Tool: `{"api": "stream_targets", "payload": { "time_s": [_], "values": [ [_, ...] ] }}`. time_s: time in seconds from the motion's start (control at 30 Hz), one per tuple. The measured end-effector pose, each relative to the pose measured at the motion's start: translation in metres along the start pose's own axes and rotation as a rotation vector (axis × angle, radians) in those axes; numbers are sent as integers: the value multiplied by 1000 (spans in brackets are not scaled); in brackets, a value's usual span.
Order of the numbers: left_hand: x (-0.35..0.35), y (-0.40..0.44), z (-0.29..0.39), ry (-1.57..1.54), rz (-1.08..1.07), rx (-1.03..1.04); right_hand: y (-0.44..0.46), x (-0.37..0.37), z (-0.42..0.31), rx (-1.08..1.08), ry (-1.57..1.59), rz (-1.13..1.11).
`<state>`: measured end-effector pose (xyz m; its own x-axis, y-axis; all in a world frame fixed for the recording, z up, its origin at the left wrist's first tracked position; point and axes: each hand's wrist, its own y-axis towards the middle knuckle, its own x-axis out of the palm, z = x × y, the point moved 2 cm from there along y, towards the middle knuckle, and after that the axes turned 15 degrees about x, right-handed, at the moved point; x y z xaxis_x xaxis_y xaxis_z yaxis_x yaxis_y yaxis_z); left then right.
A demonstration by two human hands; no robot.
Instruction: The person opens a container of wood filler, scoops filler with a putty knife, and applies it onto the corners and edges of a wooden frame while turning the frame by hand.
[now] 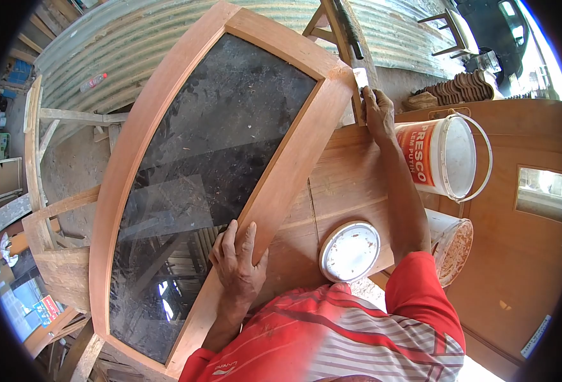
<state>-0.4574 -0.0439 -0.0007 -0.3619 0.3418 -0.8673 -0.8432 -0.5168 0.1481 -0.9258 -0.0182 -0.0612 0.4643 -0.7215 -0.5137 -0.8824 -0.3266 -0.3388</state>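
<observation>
A wooden window frame with a curved outer side and dark glass lies tilted in front of me. My left hand rests on its near rail, fingers spread, the fingertips reaching the glass edge. At the frame's far right corner, my right hand is closed on a small white flat piece, held against the end of the wood. What kind of piece it is, I cannot make out. Below the right forearm, a round white lid lies close to my body.
A white glue bucket with a red label stands right of my forearm, a second stained bucket nearer me. A wooden panel fills the right side. Corrugated sheeting, a stool and stacked roof tiles are behind.
</observation>
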Motion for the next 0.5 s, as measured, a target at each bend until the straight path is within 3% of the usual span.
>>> {"api": "stream_targets", "payload": {
  "time_s": [0.5],
  "values": [
    [5, 39, -14, 33, 92, -38, 29, 31, -12, -99, 49, -60]
  ]
}}
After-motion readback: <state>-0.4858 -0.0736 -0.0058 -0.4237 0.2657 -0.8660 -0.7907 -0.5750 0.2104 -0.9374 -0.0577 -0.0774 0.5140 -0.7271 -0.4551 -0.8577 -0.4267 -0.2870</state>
